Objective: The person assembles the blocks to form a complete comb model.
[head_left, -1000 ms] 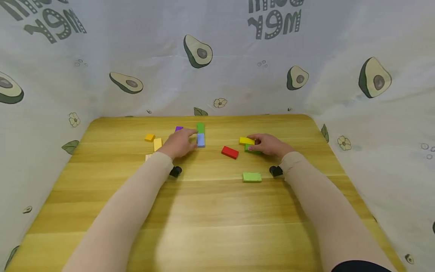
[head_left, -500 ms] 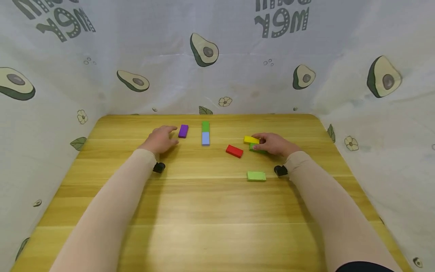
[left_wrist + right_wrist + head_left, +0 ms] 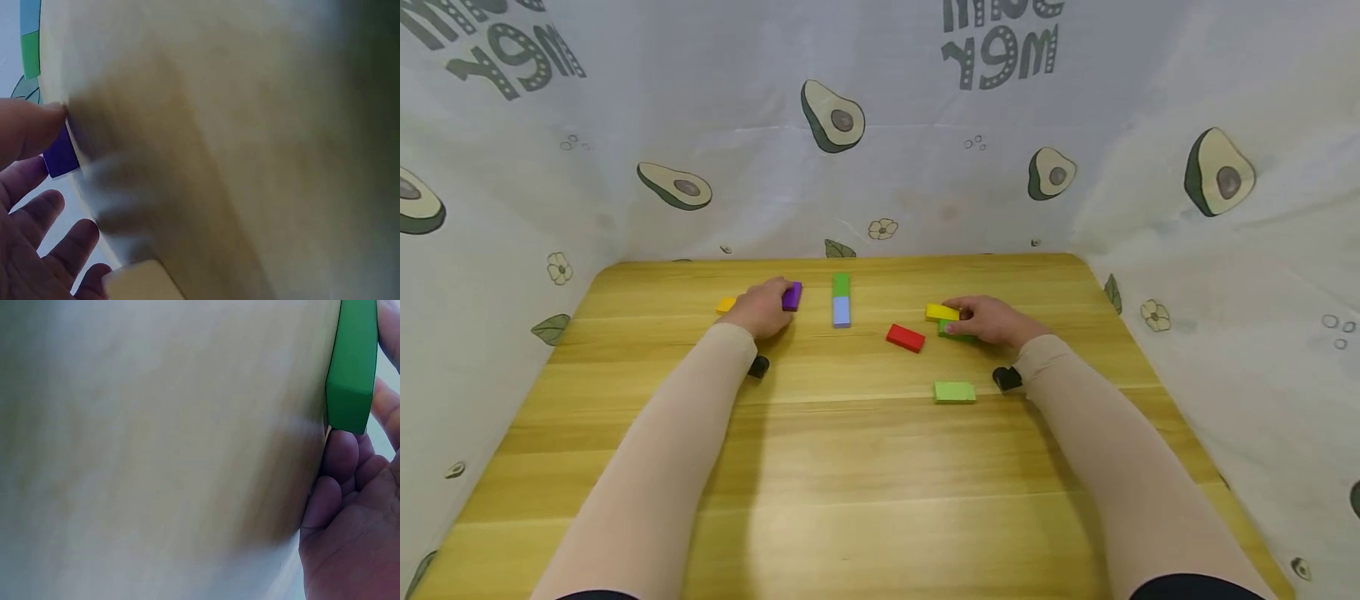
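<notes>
Avocado-print cloth out back; I've got left hand pinching purple block, long axis toward table's far edge; right hand grips green block.

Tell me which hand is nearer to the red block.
Right. The right hand is close by, to the right of the red block; the left hand is farther off, to its left, at the purple block.
</notes>
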`<state>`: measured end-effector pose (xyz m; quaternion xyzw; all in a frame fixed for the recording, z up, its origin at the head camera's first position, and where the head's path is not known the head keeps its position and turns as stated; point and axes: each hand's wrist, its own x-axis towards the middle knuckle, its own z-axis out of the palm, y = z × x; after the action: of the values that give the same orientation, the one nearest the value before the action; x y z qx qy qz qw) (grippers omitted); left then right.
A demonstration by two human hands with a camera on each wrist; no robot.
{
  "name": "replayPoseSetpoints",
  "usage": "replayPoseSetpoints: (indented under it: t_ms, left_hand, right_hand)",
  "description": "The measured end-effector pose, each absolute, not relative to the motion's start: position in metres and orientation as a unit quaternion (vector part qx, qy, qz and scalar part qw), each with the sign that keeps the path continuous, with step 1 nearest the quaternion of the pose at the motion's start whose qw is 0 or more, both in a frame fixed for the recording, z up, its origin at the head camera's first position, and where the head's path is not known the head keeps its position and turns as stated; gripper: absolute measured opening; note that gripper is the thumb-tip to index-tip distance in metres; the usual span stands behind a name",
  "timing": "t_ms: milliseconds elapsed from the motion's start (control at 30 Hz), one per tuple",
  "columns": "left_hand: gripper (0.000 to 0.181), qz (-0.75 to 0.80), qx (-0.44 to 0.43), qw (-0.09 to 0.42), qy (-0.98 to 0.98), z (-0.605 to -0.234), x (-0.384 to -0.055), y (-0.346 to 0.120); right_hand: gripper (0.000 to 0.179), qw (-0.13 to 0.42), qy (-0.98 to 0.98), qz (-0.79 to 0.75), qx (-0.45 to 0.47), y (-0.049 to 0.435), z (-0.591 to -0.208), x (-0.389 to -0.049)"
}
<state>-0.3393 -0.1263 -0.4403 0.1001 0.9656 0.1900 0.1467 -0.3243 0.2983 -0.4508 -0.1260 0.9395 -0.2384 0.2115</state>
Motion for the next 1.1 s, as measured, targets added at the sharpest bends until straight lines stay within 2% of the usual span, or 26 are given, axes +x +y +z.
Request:
replayPoseSetpoints:
  t_ms: [233, 567, 800, 1100]
  left_hand:
    - [0.044, 0.186, 0.091, 0.146, 0.967, -0.443, -0.341, -0.131]
    - [0.056, 0.202, 0.099, 0.159, 0.961, -0.441, -0.334, -0.134]
    - [0.057, 0.229, 0.1, 0.157, 0.955, -0.439, -0.327, -0.139]
    - [0.046, 0.247, 0.187, 0.152, 0.939, -0.427, -0.301, -0.12]
  right_hand:
    - [0.068, 0.215, 0.937, -0.245, -0.124, 0.294, -0.451, -0.326]
    - [0.067, 0.215, 0.937, -0.243, -0.126, 0.292, -0.455, -0.327]
    - [0.068, 0.219, 0.935, -0.249, -0.124, 0.294, -0.458, -0.327]
    - [0.067, 0.218, 0.938, -0.243, -0.114, 0.297, -0.453, -0.326]
